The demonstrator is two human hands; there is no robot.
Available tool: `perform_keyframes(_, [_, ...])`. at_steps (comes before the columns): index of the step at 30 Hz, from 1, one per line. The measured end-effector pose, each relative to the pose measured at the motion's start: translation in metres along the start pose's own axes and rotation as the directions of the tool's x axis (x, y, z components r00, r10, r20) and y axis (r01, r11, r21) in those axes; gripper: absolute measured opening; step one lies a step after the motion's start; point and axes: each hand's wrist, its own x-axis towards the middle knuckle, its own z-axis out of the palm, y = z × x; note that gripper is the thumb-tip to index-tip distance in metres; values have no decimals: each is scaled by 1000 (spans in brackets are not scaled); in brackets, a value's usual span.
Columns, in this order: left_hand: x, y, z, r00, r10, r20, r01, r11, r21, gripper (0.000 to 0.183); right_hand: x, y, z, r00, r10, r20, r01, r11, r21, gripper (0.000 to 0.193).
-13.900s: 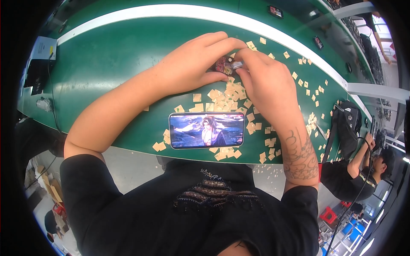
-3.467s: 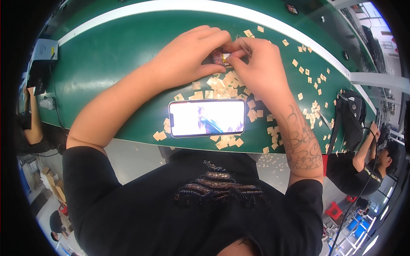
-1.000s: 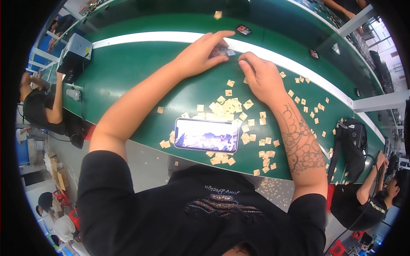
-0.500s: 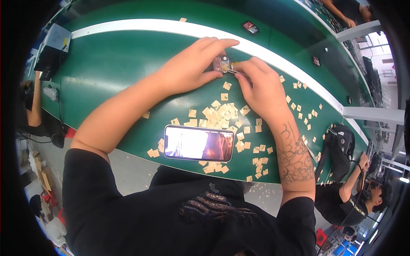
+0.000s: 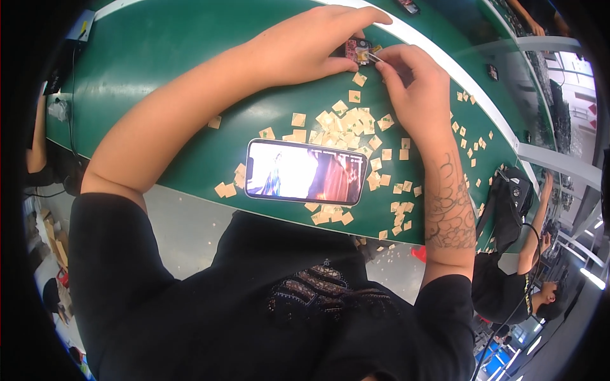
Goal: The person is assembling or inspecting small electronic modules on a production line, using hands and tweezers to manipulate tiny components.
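Observation:
My left hand [image 5: 311,46] is closed around a small dark electronic device [image 5: 351,51], thumb at its near edge and the forefinger stretched past its far side. The device's face shows reddish and yellow parts, and what they are is too small to tell. In my right hand [image 5: 419,86] thin metal tweezers [image 5: 375,57] are pinched between thumb and fingers, their tips at the device's right side. Nearer to me, small beige square pieces [image 5: 346,127] lie in a loose heap, some with green marks. A phone [image 5: 305,173] with a lit screen lies flat beside them.
The green table [image 5: 159,47] has a white strip [image 5: 438,60] along its far part. A black bag [image 5: 508,206] lies at the right. More beige squares [image 5: 470,152] are scattered there. Another person [image 5: 511,286] sits at the right, and an arm [image 5: 39,133] shows at far left.
The view has shifted, so the hands and device appear higher and further right. Both hands keep their hold, with the tweezers still at the device. The phone's picture has changed.

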Motion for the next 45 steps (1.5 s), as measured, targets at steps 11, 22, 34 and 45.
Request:
perform_keyframes(11, [2, -8, 10, 995, -81, 67, 84, 995, -53, 80, -3, 16, -16, 1000, -28, -8, 29, 989, 144, 7])
perform_keyframes(22, [5, 3, 12, 1000, -27, 15, 27, 999, -25, 79, -8, 7, -15, 980, -198, 22, 199, 964, -174, 21])
perform_keyframes(34, [10, -2, 13, 996, -61, 59, 65, 995, -70, 83, -7, 1, -6, 994, 49, -94, -40, 995, 95, 20])
perform_keyframes(45, [4, -4, 8, 996, -42, 79, 50, 993, -110, 54, -4, 8, -22, 993, -73, 97, 71, 997, 28, 22])
